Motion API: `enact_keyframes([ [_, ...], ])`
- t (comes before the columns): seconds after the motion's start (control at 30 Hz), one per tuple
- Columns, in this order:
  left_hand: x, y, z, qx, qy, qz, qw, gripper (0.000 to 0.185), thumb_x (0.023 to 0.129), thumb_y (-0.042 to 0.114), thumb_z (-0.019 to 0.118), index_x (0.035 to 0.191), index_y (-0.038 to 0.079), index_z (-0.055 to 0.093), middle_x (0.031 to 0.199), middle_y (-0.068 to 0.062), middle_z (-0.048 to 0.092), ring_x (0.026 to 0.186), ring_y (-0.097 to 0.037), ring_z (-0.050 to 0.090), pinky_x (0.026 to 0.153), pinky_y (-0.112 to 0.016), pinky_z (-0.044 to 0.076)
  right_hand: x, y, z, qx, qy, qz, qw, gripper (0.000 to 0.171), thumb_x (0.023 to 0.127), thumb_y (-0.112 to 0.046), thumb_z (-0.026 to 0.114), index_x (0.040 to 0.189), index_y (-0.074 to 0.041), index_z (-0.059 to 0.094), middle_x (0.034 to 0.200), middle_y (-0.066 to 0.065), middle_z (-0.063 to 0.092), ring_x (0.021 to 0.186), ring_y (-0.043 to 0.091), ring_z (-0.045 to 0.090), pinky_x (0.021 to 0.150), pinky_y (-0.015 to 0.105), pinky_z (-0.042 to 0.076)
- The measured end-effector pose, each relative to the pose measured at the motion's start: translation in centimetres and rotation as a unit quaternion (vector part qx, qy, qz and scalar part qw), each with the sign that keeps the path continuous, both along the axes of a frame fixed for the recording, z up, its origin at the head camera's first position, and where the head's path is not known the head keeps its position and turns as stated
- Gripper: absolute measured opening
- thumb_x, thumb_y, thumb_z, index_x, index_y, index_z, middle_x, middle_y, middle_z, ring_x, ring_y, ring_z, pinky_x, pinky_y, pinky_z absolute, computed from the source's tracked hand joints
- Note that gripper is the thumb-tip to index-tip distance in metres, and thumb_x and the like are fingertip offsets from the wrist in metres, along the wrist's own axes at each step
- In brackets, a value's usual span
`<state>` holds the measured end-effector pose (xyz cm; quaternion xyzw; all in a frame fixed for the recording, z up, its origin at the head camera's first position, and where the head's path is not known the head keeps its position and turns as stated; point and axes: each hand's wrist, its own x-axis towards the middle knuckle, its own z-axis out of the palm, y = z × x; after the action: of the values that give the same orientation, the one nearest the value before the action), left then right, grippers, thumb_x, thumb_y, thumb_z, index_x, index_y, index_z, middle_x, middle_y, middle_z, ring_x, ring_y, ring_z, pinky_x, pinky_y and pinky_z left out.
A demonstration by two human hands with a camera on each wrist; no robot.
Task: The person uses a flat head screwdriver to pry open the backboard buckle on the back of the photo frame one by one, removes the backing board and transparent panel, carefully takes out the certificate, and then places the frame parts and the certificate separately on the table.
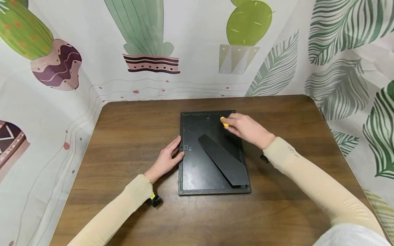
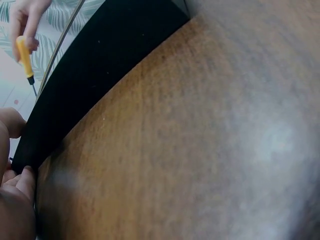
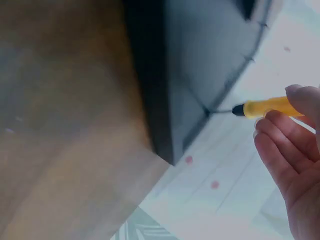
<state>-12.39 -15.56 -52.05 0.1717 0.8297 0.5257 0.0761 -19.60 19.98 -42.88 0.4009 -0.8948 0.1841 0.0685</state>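
Table (image 1: 129, 130) carries the frame (image 1: 200, 171), face down, stand up. Left hand (image 1: 166, 159) lies open against its left edge, steadying it. Right hand (image 1: 246, 128) pinches a yellow screwdriver (image 1: 224, 122), tip seemingly at a top-edge clip.

Left hand (image 2: 12, 200) touches the black frame (image 2: 100, 65) on the table (image 2: 200, 150).
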Motion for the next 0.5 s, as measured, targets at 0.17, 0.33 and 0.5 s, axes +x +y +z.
enact_keyframes([
  [0.17,0.0,0.0,0.0,-0.003,-0.005,0.000,1.0000,0.071,0.101,0.004,0.067,0.161,-0.001,0.030,0.169,-0.018,0.026,0.148,-0.033,0.040,0.115,-0.035,0.042,-1.8,0.2,1.7,-0.032,-0.037,-0.040,0.998,0.023,0.099,-0.006,0.072,0.121,-0.001,0.073,0.101,0.010,0.070,0.082,0.021,0.063,0.073,0.037,0.056],
  [0.33,-0.1,0.0,0.1,-0.008,-0.006,0.000,0.9999,0.070,0.101,0.004,0.066,0.161,-0.002,0.030,0.169,-0.018,0.026,0.148,-0.033,0.041,0.115,-0.034,0.042,-3.5,0.0,2.7,-0.030,-0.052,-0.051,0.997,0.021,0.099,-0.008,0.072,0.119,0.000,0.073,0.104,0.010,0.072,0.087,0.023,0.065,0.077,0.039,0.057],
  [0.5,-0.1,0.0,0.0,-0.007,-0.004,0.001,1.0000,0.070,0.101,0.003,0.067,0.161,-0.002,0.031,0.169,-0.018,0.026,0.147,-0.033,0.042,0.115,-0.035,0.042,-5.1,-0.1,3.6,-0.026,-0.086,-0.072,0.993,0.023,0.100,-0.010,0.071,0.121,0.001,0.073,0.112,0.015,0.074,0.097,0.029,0.070,0.084,0.044,0.060],
])
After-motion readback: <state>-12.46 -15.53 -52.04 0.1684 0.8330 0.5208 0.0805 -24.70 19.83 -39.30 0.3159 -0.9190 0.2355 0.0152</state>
